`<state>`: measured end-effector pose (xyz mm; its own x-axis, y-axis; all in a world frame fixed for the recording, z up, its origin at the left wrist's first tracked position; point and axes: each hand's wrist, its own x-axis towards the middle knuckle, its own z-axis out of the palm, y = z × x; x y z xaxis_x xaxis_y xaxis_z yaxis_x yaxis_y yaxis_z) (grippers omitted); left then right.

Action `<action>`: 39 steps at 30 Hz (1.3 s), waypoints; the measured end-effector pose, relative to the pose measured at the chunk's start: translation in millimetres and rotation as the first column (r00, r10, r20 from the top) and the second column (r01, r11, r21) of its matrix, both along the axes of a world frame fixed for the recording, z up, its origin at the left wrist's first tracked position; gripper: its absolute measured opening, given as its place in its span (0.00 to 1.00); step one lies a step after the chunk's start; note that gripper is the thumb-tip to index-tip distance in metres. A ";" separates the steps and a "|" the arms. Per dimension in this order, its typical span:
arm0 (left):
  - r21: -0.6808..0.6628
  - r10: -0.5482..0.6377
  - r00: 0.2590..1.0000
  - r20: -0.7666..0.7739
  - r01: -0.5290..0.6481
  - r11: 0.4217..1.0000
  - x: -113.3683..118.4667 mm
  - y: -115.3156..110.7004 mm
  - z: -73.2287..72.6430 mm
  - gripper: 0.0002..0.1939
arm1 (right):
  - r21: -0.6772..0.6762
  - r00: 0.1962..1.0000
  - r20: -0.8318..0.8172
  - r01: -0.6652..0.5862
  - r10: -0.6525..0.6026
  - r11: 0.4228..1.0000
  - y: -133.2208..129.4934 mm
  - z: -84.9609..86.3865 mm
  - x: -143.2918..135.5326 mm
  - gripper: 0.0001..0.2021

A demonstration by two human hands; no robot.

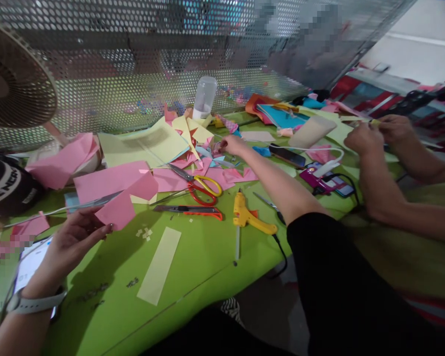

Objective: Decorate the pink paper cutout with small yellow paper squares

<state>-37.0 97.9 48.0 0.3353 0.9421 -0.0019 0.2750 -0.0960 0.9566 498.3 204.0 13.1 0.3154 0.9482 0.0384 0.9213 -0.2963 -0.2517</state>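
My left hand (76,232), a grey watch on its wrist, pinches a folded piece of pink paper (119,210) between thumb and fingers above the table's left side. My right hand (233,145) reaches far forward into a heap of coloured paper scraps (203,160). Its fingers are bent together among the scraps, and whatever they grip is hidden. Between my hands lie scissors with red and yellow handles (202,189), an orange utility knife (193,211) and a yellow hot glue gun (246,215). A pale yellow paper strip (159,267) lies near the front edge.
A fan (18,79) stands at the left by the perforated metal screen (152,59). A lit phone (33,264) lies beneath my left wrist. A clear bottle (204,96) stands behind the scraps. At right are a purple power device (321,178) and another person's hands (380,133).
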 end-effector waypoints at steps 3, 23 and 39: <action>0.019 -0.002 1.000 0.014 0.001 1.000 0.9 -0.9 -0.9 0.22 | 0.072 0.999 -0.036 -0.006 0.009 0.997 -3.5 0.3 -0.2 0.07; 0.055 -0.103 0.984 0.143 0.096 0.994 -1.0 -1.1 1.4 0.24 | 0.278 0.997 0.024 -0.075 0.071 0.958 -80.0 49.2 -64.2 0.12; 0.123 -0.125 0.991 0.055 0.117 0.985 3.9 -3.1 1.6 0.26 | -0.175 0.976 0.155 -0.122 0.150 0.977 -40.7 25.8 -150.4 0.20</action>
<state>-33.1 94.8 49.6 0.4425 0.8869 0.1329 0.1944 -0.2396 0.9512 347.8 163.3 38.9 0.1854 0.9794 -0.0795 0.9806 -0.1897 -0.0497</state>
